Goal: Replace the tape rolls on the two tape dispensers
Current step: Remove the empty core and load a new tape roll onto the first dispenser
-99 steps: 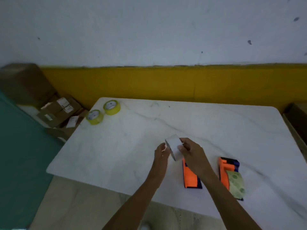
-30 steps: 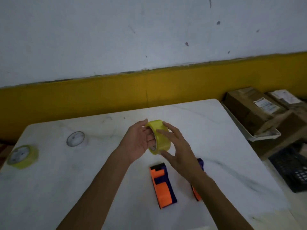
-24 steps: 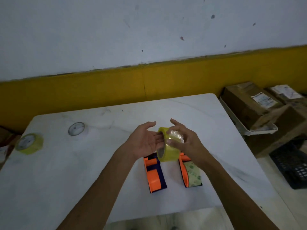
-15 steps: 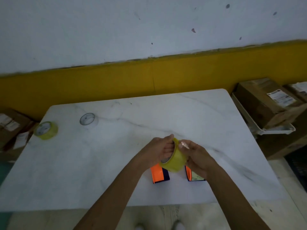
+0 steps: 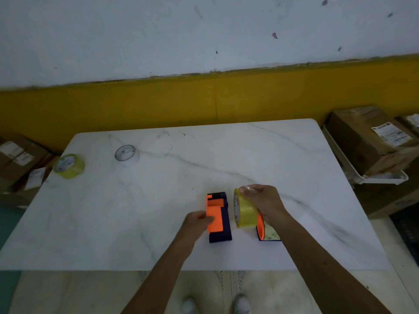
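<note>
Two orange-and-navy tape dispensers lie on the white marble table [image 5: 283, 155]. My left hand [image 5: 197, 223] grips the left dispenser [image 5: 218, 217] at its near left side. My right hand [image 5: 264, 203] holds a yellow tape roll [image 5: 244, 209] on edge, just above the table and right of that dispenser. The right dispenser [image 5: 265, 231] lies partly hidden under that roll and my right wrist. A second yellow tape roll [image 5: 69, 166] sits at the table's far left corner. A nearly used-up whitish roll [image 5: 126, 154] lies beside it.
Cardboard boxes [image 5: 371, 139] and a white tray [image 5: 362, 175] stand right of the table. More boxes [image 5: 15, 159] sit on the floor at the left. A yellow-and-white wall [image 5: 204, 98] runs behind the table. My feet show below the near edge.
My left hand has let go of the yellow roll and taken hold of the left dispenser. The right hand now holds the roll alone, shifted slightly right.
</note>
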Tool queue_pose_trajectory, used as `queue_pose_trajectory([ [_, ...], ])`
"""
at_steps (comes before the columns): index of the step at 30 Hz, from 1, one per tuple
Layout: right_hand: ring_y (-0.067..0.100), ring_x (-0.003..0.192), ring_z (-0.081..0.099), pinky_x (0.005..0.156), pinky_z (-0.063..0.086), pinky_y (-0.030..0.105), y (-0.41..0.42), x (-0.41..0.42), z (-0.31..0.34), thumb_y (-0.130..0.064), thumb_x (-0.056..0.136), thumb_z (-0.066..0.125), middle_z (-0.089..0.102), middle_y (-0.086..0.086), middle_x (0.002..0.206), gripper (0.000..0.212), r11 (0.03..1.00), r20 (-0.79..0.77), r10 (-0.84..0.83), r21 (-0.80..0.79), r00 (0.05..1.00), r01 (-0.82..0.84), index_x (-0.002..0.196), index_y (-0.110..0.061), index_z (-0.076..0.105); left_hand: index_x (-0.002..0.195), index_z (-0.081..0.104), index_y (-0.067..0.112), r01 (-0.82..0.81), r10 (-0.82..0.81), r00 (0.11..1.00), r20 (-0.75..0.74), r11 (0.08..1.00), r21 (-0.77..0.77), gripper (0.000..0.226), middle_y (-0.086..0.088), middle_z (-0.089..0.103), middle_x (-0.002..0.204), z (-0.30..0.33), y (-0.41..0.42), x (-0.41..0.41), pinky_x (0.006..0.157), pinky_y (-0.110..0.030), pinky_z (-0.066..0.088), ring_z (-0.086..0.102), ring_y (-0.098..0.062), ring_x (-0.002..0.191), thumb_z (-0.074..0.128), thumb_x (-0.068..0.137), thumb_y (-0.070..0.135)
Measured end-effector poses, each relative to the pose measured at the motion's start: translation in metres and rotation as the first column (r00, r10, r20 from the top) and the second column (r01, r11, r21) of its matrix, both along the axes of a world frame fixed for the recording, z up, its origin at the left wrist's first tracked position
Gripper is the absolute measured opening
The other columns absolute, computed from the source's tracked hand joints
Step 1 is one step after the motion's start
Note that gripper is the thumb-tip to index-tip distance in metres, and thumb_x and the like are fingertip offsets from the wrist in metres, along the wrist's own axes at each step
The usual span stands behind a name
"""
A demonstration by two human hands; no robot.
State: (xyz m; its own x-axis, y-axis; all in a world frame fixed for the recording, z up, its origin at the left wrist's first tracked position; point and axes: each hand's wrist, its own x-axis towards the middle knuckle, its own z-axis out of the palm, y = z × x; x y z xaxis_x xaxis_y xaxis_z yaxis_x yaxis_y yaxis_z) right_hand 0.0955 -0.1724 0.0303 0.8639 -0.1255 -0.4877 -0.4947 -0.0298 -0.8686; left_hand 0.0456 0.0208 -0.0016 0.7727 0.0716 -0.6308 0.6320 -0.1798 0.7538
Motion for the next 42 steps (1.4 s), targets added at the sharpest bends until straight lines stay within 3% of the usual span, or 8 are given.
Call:
queue_pose_trajectory([
  [6, 0.025, 0.093, 0.069, 0.080, 0.057, 0.037, 0.029, 0.012, -0.009, -0.023, 0.073, 0.080, 0.074, 0.013, 0.099, 0.013, 0.994, -0.096, 0.109, -0.018, 0.989, -0.111, 0.082, -0.014, 0.074, 0.123, 0.059, -0.003, -0.093, 0.093, 0.996, -0.010, 0.986, -0.135, 0.031, -0.019, 0.066, 0.111, 0.017, -0.001, 0.021, 0.096, -0.047, 0.052, 0.063, -0.033, 0.102, 0.050, 0.094, 0.002],
  [11, 0.027, 0.086, 0.065, 0.080, 0.056, 0.041, 0.051, 0.019, -0.014, -0.006, 0.082, 0.072, 0.067, 0.019, 0.100, 0.030, 0.970, -0.280, 0.068, 0.241, 0.958, 0.001, 0.108, 0.006, 0.066, 0.126, 0.055, 0.008, -0.146, 0.141, 0.989, -0.042, 0.978, -0.150, 0.039, -0.015, 0.062, 0.119, 0.010, -0.001, 0.017, 0.097, -0.046, 0.051, 0.062, -0.032, 0.110, 0.050, 0.097, 0.032],
  [15, 0.028, 0.082, 0.063, 0.083, 0.053, 0.043, 0.061, 0.018, -0.020, -0.002, 0.083, 0.068, 0.065, 0.020, 0.097, 0.014, 0.963, -0.367, 0.127, 0.267, 0.921, -0.027, 0.095, 0.007, 0.068, 0.116, 0.058, 0.018, 0.126, -0.118, 0.988, 0.101, 0.990, -0.067, 0.050, -0.007, 0.066, 0.108, 0.000, 0.001, 0.006, 0.096, -0.046, 0.053, 0.065, -0.022, 0.098, 0.061, 0.080, 0.053],
  [18, 0.026, 0.085, 0.062, 0.086, 0.053, 0.042, 0.070, 0.013, -0.032, -0.008, 0.074, 0.075, 0.064, 0.018, 0.096, 0.020, 0.983, -0.384, 0.070, 0.186, 0.921, 0.003, 0.091, 0.001, 0.068, 0.136, 0.045, 0.023, 0.256, -0.242, 0.958, 0.157, 0.964, -0.076, 0.073, -0.004, 0.063, 0.122, -0.015, -0.005, -0.005, 0.096, -0.042, 0.055, 0.064, -0.022, 0.111, 0.072, 0.071, 0.042],
  [23, 0.025, 0.086, 0.062, 0.086, 0.052, 0.038, 0.079, 0.004, -0.039, -0.014, 0.081, 0.071, 0.067, 0.016, 0.091, 0.014, 0.999, -0.269, 0.005, 0.048, 0.963, 0.008, 0.089, -0.003, 0.070, 0.118, 0.044, 0.032, 0.233, -0.228, 0.951, 0.210, 0.972, -0.002, 0.043, 0.011, 0.061, 0.105, -0.021, -0.009, -0.015, 0.074, -0.008, 0.052, 0.062, -0.007, 0.095, 0.068, 0.087, 0.013],
  [26, 0.021, 0.093, 0.065, 0.095, 0.047, 0.038, 0.080, 0.004, -0.035, -0.025, 0.080, 0.069, 0.073, 0.004, 0.090, 0.010, 0.955, -0.040, 0.191, -0.224, 0.981, -0.195, 0.071, -0.028, 0.071, 0.120, 0.046, 0.029, 0.195, -0.182, 0.960, 0.214, 0.980, -0.041, 0.044, 0.010, 0.061, 0.107, -0.023, -0.004, -0.015, 0.073, -0.009, 0.051, 0.062, -0.007, 0.100, 0.068, 0.087, 0.011],
  [29, 0.016, 0.095, 0.064, 0.087, 0.045, 0.026, 0.078, 0.005, -0.031, -0.023, 0.083, 0.067, 0.074, 0.005, 0.098, 0.014, 0.877, 0.055, 0.366, -0.354, 0.929, -0.324, 0.090, -0.013, 0.076, 0.118, 0.047, 0.028, 0.167, -0.150, 0.973, 0.176, 0.982, -0.085, 0.040, 0.018, 0.058, 0.097, -0.017, 0.000, -0.014, 0.063, -0.008, 0.050, 0.058, 0.002, 0.088, 0.067, 0.088, 0.012],
  [42, 0.019, 0.079, 0.066, 0.071, 0.053, 0.033, 0.065, 0.028, -0.037, -0.015, 0.088, 0.048, 0.072, -0.002, 0.080, 0.014, 0.702, 0.078, 0.514, -0.611, 0.854, -0.367, 0.088, -0.017, 0.062, 0.131, 0.049, 0.024, 0.250, -0.227, 0.956, 0.187, 0.962, -0.111, 0.058, 0.005, 0.064, 0.117, -0.025, -0.001, -0.022, 0.087, -0.023, 0.055, 0.064, -0.014, 0.110, 0.076, 0.080, 0.023],
])
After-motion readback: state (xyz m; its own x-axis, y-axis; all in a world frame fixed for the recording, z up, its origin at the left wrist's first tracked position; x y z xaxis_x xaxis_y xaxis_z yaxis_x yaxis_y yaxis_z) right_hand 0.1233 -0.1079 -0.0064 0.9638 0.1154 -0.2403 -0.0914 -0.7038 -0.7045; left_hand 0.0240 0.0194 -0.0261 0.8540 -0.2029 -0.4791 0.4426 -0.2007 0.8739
